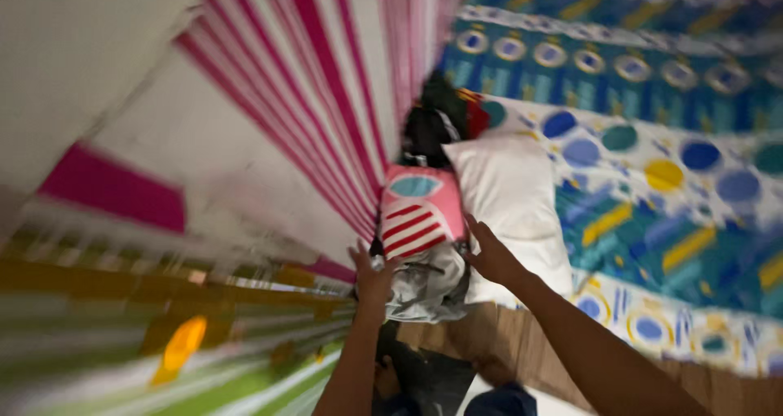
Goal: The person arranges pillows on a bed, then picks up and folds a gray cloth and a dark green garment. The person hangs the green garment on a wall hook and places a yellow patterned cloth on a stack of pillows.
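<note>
Your hands reach for the pile.
Left hand [373,279] and right hand [489,253], fingers spread and holding nothing, flank the pink pillow [420,212] to grab it.

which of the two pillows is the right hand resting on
The plain white pillow: the right hand lies on its near edge. The other, the pink striped pillow, sits left of it.

A bed [693,245] with a blue, dotted and striped patterned sheet carries the things. A white pillow [510,196] lies on it. Just left of the pillow sits a pink cushion [420,212], with grey cloth [424,285] below it and dark clothes [432,122] above.
</note>
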